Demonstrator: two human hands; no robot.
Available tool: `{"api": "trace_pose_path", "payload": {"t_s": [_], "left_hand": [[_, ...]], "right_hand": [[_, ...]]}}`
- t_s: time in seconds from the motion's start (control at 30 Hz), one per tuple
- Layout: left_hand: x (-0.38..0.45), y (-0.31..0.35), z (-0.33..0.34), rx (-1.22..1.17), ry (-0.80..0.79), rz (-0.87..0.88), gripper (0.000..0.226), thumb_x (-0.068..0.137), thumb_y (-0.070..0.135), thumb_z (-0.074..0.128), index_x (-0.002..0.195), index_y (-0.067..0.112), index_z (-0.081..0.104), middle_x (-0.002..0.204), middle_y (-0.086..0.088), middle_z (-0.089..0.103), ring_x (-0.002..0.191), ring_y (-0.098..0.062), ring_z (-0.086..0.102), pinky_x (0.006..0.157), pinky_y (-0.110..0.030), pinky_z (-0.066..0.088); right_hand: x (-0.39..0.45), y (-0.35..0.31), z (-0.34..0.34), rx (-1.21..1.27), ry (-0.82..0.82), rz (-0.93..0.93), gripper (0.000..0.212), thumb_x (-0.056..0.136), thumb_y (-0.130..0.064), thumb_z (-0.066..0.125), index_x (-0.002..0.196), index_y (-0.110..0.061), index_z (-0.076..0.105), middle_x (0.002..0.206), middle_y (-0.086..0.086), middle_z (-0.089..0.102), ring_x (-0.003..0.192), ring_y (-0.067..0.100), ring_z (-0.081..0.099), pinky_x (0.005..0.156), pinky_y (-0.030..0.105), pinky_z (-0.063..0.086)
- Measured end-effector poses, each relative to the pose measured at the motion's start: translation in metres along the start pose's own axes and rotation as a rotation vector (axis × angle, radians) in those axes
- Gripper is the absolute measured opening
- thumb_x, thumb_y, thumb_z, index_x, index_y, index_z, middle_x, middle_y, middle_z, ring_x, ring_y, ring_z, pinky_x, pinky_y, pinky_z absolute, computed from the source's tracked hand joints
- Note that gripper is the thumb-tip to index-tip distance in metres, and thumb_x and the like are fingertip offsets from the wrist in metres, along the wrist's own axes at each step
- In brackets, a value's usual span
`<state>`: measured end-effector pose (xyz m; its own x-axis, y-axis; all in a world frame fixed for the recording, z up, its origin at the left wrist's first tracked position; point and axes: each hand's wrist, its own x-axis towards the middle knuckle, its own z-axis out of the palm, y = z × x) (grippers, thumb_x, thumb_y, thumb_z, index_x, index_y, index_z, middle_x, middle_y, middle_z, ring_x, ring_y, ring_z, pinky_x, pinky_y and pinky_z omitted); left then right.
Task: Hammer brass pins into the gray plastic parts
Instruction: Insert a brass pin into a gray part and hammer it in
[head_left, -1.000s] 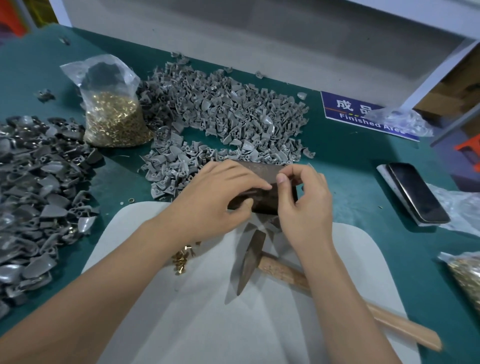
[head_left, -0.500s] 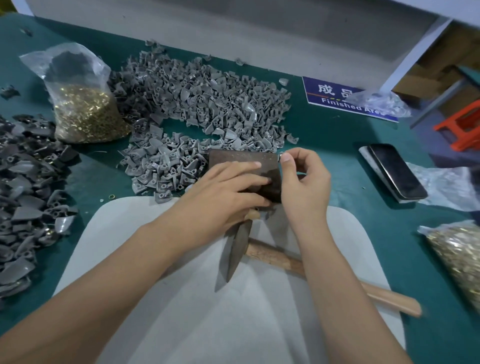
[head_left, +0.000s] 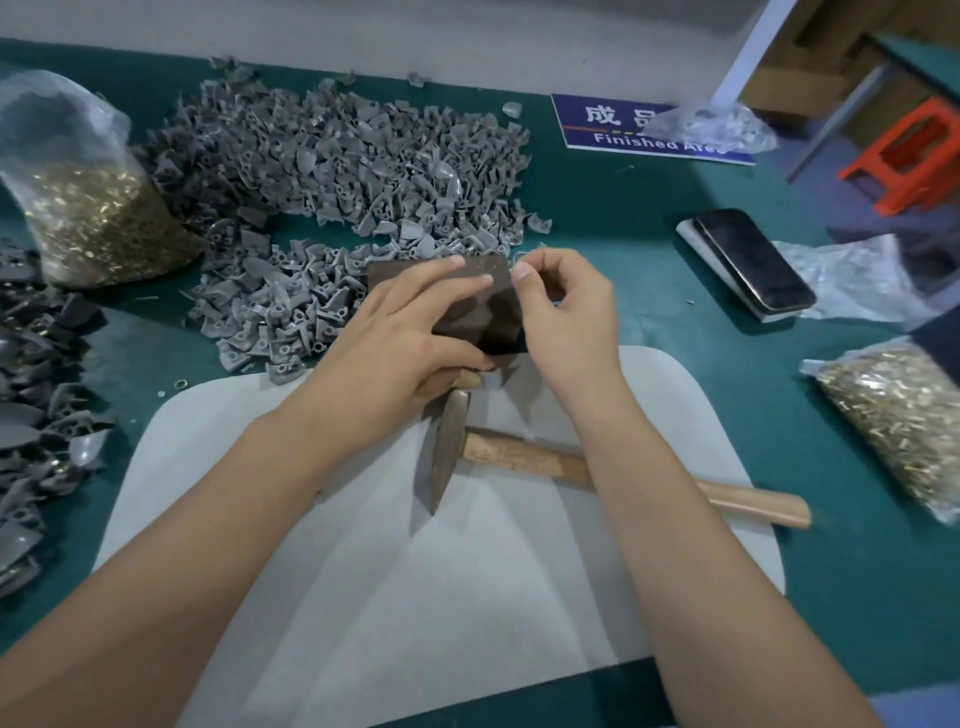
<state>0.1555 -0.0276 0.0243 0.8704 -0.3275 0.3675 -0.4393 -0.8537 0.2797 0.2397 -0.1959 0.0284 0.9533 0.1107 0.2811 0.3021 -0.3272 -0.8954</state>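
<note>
Step in hand, by judgement: seating a pin in a part on the dark metal block (head_left: 493, 275) before any striking.

Left hand (head_left: 400, 343): laid over the block, fingers straight and pressing flat, thumb tucked at the near edge. Right hand (head_left: 563, 306): fingers curled, thumb and forefinger pinched together over the block's 3 o'clock corner; the pinched item too small to identify, probably a brass pin. Part under the hands hidden.

Procedure: hold the block steady with the flat left hand; set the pin upright and centred in its hole; clear all fingertips before lifting the hammer (head_left: 452, 447).

Hammer location: 6 o'clock of the block, head between the forearms, wooden handle running toward 4 o'clock under the right forearm, lying on the white pad (head_left: 467, 597).

Supplies: loose gray plastic parts (head_left: 343, 156) heaped from 10 to 12 o'clock, touching the block's far edge; bag of brass pins (head_left: 98, 218) at 10 o'clock; second bag of pins (head_left: 904, 421) at 3 o'clock.

Clearances: phone (head_left: 753, 260) at 2 o'clock, well apart. Open pad toward 6 o'clock for the swing. Darker parts pile (head_left: 31, 395) at 9 o'clock.
</note>
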Motion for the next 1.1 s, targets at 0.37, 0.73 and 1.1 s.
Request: {"api": "trace_pose_path", "payload": {"t_s": [0.37, 0.73, 1.1], "left_hand": [[-0.005, -0.011, -0.013, -0.061, 0.375, -0.223, 0.015, 0.094, 0.023, 0.065, 0.108, 0.02, 0.068, 0.104, 0.013, 0.063, 0.107, -0.021, 0.056, 0.093, -0.051, 0.046], [-0.005, -0.014, -0.006, -0.166, 0.335, -0.229, 0.017, 0.094, 0.02, 0.072, 0.11, 0.016, 0.076, 0.106, 0.008, 0.073, 0.107, -0.013, 0.061, 0.098, -0.037, 0.048], [-0.006, -0.015, -0.008, -0.169, 0.362, -0.392, 0.017, 0.091, 0.021, 0.073, 0.107, 0.023, 0.076, 0.101, 0.014, 0.068, 0.103, -0.013, 0.058, 0.094, -0.036, 0.047]], "right_hand": [[-0.01, -0.01, 0.006, -0.081, -0.105, -0.228, 0.006, 0.096, -0.016, 0.063, 0.091, -0.016, 0.067, 0.087, -0.011, 0.066, 0.092, 0.021, 0.059, 0.088, 0.044, 0.049], [-0.011, -0.009, 0.007, -0.134, -0.13, -0.25, 0.008, 0.095, -0.016, 0.065, 0.088, -0.021, 0.065, 0.087, -0.017, 0.063, 0.094, 0.016, 0.055, 0.084, 0.022, 0.041], [-0.008, -0.015, 0.015, -0.241, -0.235, -0.465, 0.004, 0.093, -0.014, 0.071, 0.091, -0.018, 0.072, 0.098, -0.006, 0.066, 0.102, 0.022, 0.052, 0.093, 0.045, 0.043]]}}
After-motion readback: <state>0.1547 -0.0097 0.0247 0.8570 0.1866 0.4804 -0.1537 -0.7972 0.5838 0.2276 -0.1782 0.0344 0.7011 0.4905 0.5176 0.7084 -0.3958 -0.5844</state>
